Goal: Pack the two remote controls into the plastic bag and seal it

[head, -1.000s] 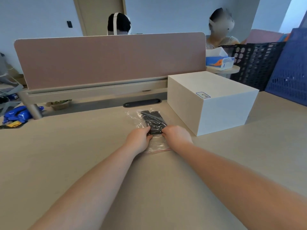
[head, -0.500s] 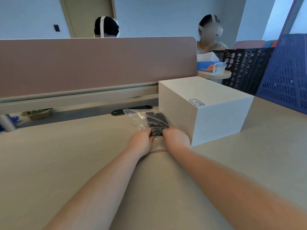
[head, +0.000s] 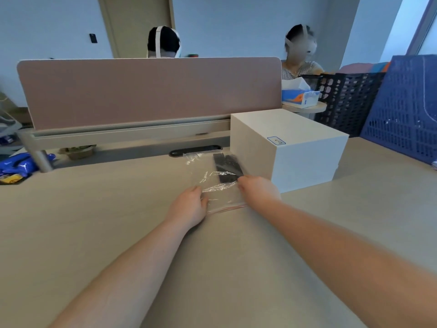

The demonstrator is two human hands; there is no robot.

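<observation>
A clear plastic bag (head: 212, 185) with a red zip strip along its near edge lies flat on the beige desk, just left of a white box. Two black remote controls (head: 227, 166) lie side by side inside it, at its far right part. My left hand (head: 190, 204) rests on the bag's near left edge, fingers curled onto the plastic. On the bag's right side, my right hand (head: 257, 189) presses down, fingertips touching the near ends of the remotes. Whether the zip strip is closed cannot be told.
The white box (head: 288, 147) stands right beside the bag. A pink divider panel (head: 151, 91) runs across the back of the desk (head: 94, 221), with a black cable slot (head: 196, 150) under it. Blue and black crates (head: 402, 105) lean at the right. Two people sit beyond the divider.
My hands have drawn apart and back toward me, from the remotes to the bag's near edges. The bag now lies flatter and more spread out.
</observation>
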